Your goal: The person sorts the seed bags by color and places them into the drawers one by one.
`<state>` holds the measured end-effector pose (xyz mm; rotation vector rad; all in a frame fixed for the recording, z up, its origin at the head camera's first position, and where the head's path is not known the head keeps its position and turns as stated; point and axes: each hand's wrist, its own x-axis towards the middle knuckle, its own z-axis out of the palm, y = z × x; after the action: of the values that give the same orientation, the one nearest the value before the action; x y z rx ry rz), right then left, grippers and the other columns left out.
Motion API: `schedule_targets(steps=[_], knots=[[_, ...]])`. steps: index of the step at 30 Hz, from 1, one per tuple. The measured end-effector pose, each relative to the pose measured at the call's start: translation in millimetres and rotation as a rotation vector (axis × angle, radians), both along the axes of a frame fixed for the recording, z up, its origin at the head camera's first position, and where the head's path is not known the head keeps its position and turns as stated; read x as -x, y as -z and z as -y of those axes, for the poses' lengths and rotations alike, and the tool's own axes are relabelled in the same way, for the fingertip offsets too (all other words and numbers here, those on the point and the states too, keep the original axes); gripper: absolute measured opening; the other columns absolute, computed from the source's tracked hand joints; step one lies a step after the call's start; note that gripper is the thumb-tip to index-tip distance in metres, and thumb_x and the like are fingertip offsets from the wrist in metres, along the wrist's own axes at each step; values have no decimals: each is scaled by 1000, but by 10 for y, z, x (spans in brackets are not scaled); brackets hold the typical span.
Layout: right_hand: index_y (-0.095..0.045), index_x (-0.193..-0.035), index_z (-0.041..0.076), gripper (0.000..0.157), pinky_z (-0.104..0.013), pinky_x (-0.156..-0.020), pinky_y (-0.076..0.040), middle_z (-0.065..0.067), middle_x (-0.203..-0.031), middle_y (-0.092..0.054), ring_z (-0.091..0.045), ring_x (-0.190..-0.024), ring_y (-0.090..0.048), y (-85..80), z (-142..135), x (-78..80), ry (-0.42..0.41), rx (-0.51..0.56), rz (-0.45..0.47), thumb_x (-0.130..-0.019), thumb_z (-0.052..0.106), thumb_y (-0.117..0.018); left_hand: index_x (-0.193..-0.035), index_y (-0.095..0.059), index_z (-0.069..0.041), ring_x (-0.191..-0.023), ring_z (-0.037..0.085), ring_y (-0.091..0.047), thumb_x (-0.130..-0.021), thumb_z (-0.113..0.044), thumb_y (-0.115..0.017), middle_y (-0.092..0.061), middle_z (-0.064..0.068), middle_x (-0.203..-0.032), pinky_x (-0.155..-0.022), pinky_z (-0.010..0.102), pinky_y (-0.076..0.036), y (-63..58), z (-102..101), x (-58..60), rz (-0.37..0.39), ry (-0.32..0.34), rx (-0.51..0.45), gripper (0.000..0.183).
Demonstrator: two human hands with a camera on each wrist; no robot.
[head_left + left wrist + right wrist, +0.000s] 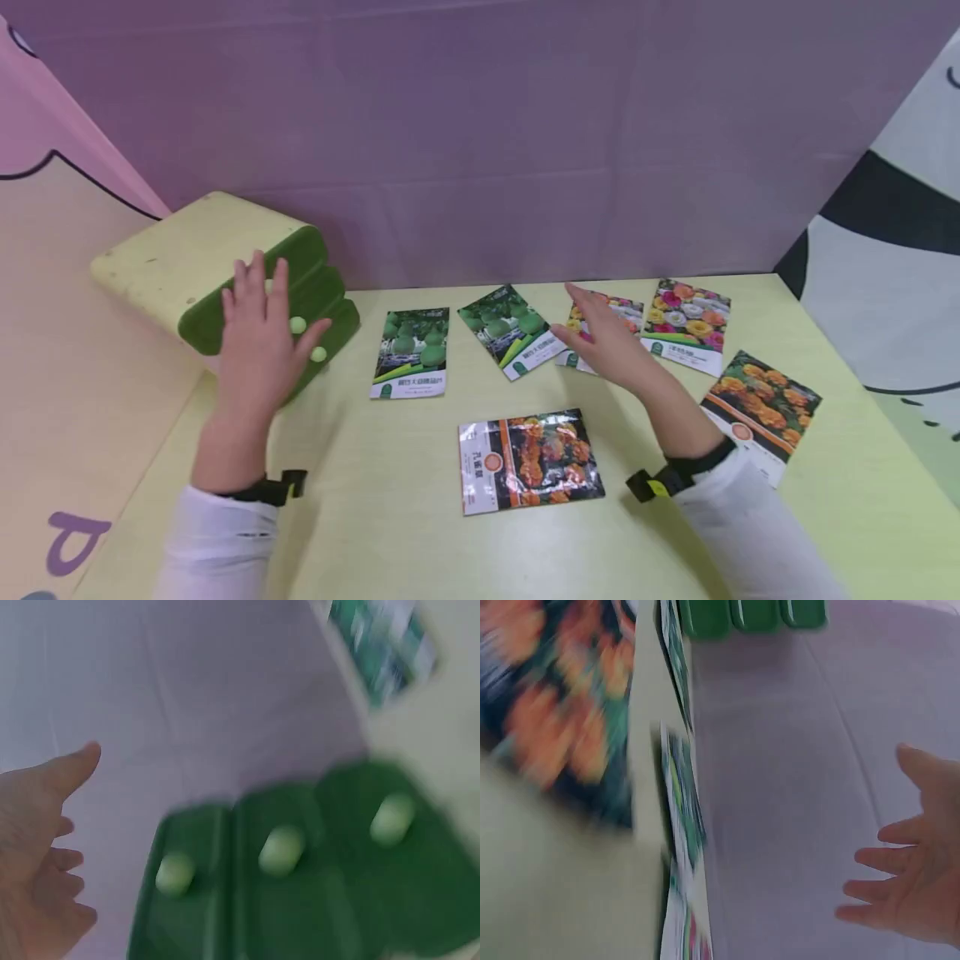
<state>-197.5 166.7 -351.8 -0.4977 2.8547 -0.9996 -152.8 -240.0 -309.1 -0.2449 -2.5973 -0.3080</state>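
Packets (408,354) line the tabletop's (375,467) back edge, plus one near the right edge and one central. Left hand (258,358), empty, fingers extended, is by the back-left corner's box (213,237); right hand (615,350), likewise, is above packets.

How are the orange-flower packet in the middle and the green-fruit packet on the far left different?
The orange-flower packet shows orange blooms, while the green-fruit packet shows round green fruits.
The orange-flower packet lies sideways, white end to the left; the green-fruit packet has its white end toward the person.
The orange-flower packet is closer to the person than the green-fruit packet.
Both lie picture side up on the table.
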Motion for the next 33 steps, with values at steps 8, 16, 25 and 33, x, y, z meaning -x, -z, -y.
schedule_targets(steps=[8,16,25,33], knots=[[-25,-154,13,66,-48,-114,-36,-11,-155,-35,-31,-140,-37,-66,993,479,-159,280,325,-100,44,-48,-152,3,6,-142,52,11,-90,-57,-58,12,35,-155,-113,71,3,-460,624,318,388,-37,112,107],[-42,-145,4,59,-41,-104,-48,-17,-122,-59,-24,-92,-61,130,2014,715,-115,283,557,-97,36,-58,-152,-2,6,-142,54,-2,-96,-49,-52,-2,36,-155,-112,71,-3,-482,855,479,512,-27,160,93],[-54,-132,-6,49,-29,-84,-58,-19,-105,-69,-23,-87,-67,607,2946,501,56,425,622,-91,19,-68,-151,-6,8,-141,55,-7,-97,-35,-57,-7,35,-155,-112,71,-7,-431,848,497,488,-34,166,86],[-54,-131,-4,49,-29,-80,-59,-17,-100,-69,-26,-90,-69,1237,3538,647,112,728,689,-88,11,-69,-151,-8,8,-141,55,-8,-95,-32,-58,-8,35,-155,-111,71,-7,-396,861,485,471,-42,155,85]])
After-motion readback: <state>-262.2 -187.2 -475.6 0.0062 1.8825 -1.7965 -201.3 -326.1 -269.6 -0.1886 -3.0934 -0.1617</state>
